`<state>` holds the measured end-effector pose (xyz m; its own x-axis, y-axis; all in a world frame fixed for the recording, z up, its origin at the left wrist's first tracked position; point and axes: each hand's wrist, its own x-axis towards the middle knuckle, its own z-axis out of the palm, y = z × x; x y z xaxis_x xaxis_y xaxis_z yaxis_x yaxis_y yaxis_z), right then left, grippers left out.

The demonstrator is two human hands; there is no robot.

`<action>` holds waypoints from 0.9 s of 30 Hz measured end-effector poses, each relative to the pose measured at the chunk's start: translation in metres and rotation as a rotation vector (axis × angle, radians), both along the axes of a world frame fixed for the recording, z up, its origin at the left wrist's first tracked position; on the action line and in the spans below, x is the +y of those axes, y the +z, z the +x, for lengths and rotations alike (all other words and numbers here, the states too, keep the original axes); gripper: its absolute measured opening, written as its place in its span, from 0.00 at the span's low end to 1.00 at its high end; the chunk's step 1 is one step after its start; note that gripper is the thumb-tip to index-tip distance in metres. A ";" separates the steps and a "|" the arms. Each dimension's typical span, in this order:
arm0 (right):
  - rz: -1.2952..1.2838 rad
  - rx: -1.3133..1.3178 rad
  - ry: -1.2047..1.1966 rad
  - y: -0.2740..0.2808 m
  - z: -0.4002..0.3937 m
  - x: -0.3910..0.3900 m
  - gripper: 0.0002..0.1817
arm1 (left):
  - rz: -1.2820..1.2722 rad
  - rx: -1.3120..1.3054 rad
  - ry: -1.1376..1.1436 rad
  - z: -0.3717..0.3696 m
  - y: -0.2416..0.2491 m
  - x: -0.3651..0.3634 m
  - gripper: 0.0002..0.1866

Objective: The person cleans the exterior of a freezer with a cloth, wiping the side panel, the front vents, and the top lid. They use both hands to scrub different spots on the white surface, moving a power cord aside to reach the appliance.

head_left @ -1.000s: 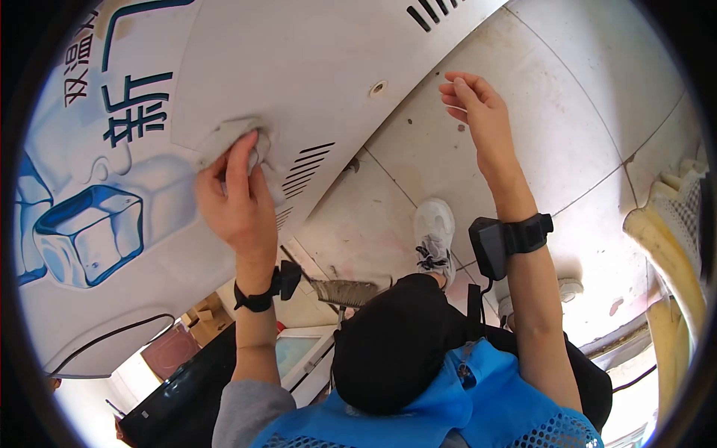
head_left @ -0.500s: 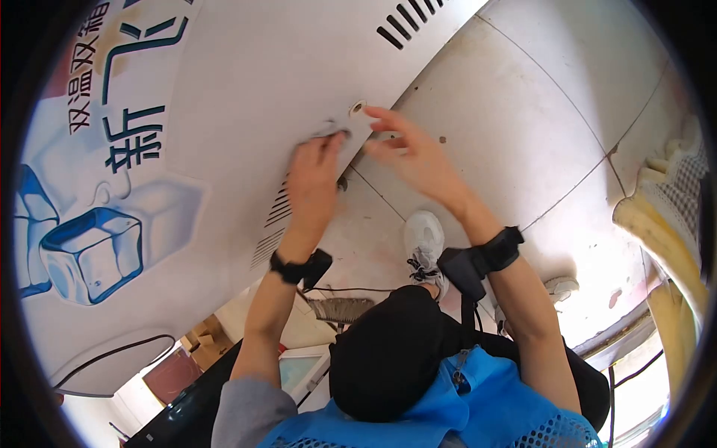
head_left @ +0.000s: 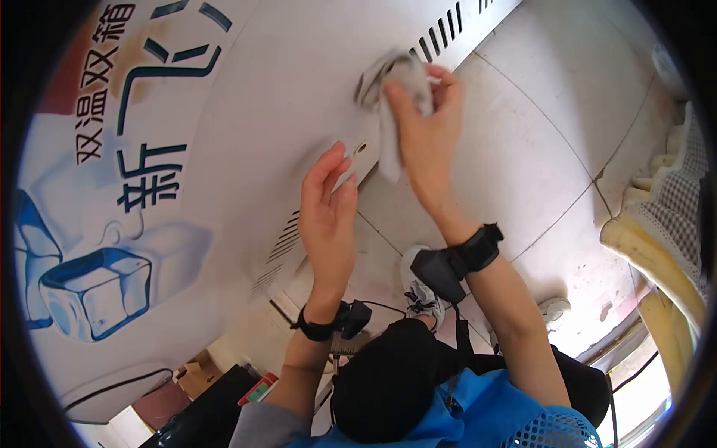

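A large white freezer (head_left: 254, 142) with printed lettering and ice cubes fills the left side. My right hand (head_left: 433, 127) grips a grey-white cloth (head_left: 407, 82), which is partly blurred and lies against the lower front near the vent slots (head_left: 437, 37). Part of the cloth hangs down below the thumb. My left hand (head_left: 328, 198) holds nothing; its fingers are apart, near the panel's lower edge. Just beside those fingertips is a small round hole (head_left: 362, 148) in the panel. Black straps with small boxes sit on both wrists.
Pale floor tiles (head_left: 538, 149) run along the freezer's base. At the right stands a yellowish padded piece with checked cloth (head_left: 665, 209). My shoe (head_left: 422, 284) is below my hands. A cardboard box (head_left: 198, 377) and a black object (head_left: 198, 411) are at lower left.
The cloth has passed from my left hand to my right hand. My right hand moved up and rightward along the panel; my left hand moved slightly down and right and opened.
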<state>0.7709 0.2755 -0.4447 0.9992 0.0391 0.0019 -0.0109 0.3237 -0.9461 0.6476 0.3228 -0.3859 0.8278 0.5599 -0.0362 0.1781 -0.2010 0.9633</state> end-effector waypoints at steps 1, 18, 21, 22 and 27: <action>0.077 0.071 -0.125 0.013 0.013 -0.001 0.18 | 0.084 0.015 0.023 -0.001 0.001 0.000 0.19; -0.169 -0.143 0.251 -0.003 -0.048 0.003 0.15 | -0.162 0.116 0.216 0.003 -0.029 0.005 0.22; -0.091 -0.460 0.161 0.049 -0.016 0.006 0.18 | 0.118 -0.075 0.171 0.023 0.009 0.002 0.21; -0.045 -0.569 0.124 0.058 -0.010 0.011 0.19 | 0.180 -0.169 0.232 0.029 0.019 0.003 0.21; -0.011 -0.580 0.094 0.044 -0.009 0.014 0.20 | 0.311 -0.190 0.235 0.030 0.019 0.006 0.20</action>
